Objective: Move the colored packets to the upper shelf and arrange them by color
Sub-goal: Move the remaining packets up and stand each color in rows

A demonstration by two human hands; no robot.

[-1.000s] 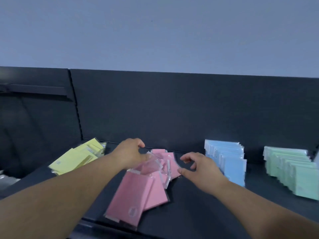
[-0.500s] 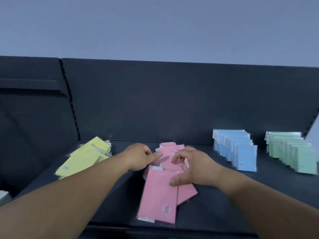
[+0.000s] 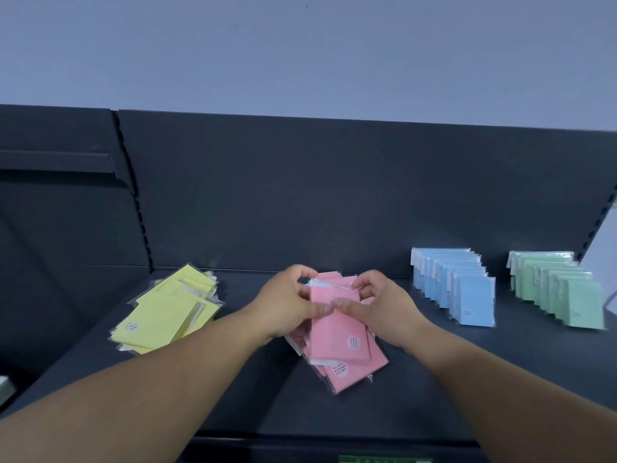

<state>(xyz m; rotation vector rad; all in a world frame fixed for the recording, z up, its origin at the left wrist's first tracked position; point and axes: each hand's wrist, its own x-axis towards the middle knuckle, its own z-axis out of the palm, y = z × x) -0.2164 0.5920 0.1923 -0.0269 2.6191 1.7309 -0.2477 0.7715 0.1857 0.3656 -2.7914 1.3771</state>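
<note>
Pink packets [image 3: 337, 332] between curled fingers [image 3: 319, 309]

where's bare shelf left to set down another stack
Most bare dark shelf lies in front of the standing rows of light blue packets and green packets, reaching left to the pink wrapped packets. Narrower strip between the flat yellow packets and the pink. Crowded centre: left hand and right hand pinch pink packets.

Looks like a shop: dark metal display shelf [image 3: 467, 379] with a slotted upright [image 3: 133, 195] and back panel [image 3: 300, 195], stocked with wrapped blue packets [image 3: 467, 295] and green packets [image 3: 567, 295] in rows.
</note>
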